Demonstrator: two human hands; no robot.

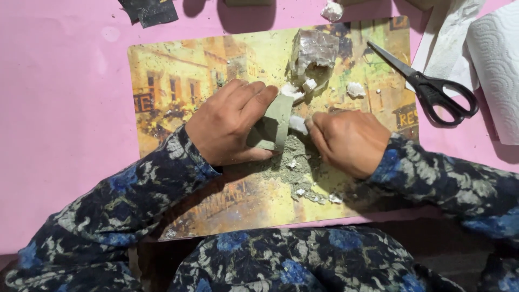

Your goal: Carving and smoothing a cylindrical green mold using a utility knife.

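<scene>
On placemat (178, 70) — left hand (230, 121) gripping grey-green block (273, 127), right hand (348, 140) alongside

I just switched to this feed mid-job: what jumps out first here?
At the middle of the picture placemat, the left hand grips a grey-green block while the right hand presses a small white piece against it, above a pile of grey-green dust. Black scissors lie at the mat's right edge on the pink tabletop.

Dark navy sleeves, blue-grey floral print
</scene>
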